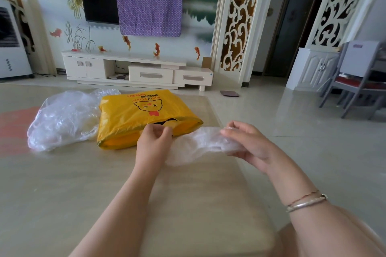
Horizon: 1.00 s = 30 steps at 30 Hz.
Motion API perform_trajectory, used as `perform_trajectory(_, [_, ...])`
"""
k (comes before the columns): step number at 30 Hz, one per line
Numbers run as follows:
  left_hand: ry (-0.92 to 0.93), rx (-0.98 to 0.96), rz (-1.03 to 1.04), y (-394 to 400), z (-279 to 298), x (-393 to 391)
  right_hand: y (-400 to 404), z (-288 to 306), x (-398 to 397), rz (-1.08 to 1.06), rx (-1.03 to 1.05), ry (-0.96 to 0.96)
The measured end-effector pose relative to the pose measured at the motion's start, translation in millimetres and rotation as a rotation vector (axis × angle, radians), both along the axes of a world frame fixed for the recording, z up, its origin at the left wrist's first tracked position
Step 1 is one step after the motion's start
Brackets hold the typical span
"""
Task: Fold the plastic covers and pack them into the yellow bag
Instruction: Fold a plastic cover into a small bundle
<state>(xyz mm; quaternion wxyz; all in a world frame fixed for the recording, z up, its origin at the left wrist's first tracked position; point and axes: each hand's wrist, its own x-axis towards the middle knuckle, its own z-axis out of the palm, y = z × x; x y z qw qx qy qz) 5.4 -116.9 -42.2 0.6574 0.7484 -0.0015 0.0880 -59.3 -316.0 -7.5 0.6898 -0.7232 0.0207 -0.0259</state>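
Now both hands hold one clear plastic cover [198,144] stretched between them, just above the glossy beige tabletop [62,183]. The left hand [153,139] has a closed grip: its fingers are curled and pinch the left end of the cover, close to the open mouth of the yellow bag [142,117]. The right hand [244,142] also grips the cover, with the thumb on top and the fingers curled under its right end. The yellow bag lies flat on the tabletop, its mouth turned toward the person, with a cartoon face and red letters printed on it. Just beside the bag, on its left and touching it, lies a loose heap of more clear plastic covers [62,119]. On the right wrist there are thin bracelets [306,202].
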Motion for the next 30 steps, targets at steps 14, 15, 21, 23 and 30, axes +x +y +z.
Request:
perform_trajectory(14, [0.201, -0.180, -0.545, -7.5, 12.1, -21.4, 1.2, -6.0, 12.1, -0.184, 0.255, -0.081])
perform_trajectory(15, [0.209, -0.192, -0.495, -7.1, 10.9, -19.8, 4.3, -10.1, 11.6, -0.288, 0.066, -0.169])
perform_trajectory(21, [0.302, -0.409, -0.517, -6.7, 6.4, -17.5, 16.6, -34.0, -0.4, -0.038, -0.995, -0.588])
perform_trajectory(23, [0.322, -0.440, -0.534, -6.2, 6.2, -15.4, 20.4, -39.3, -2.6, 0.022, -1.047, -0.561])
perform_trajectory(30, [0.169, -0.124, -0.373, -10.9, -0.1, -15.0, 19.0, -39.5, 3.0, 0.054, -1.016, -0.595])
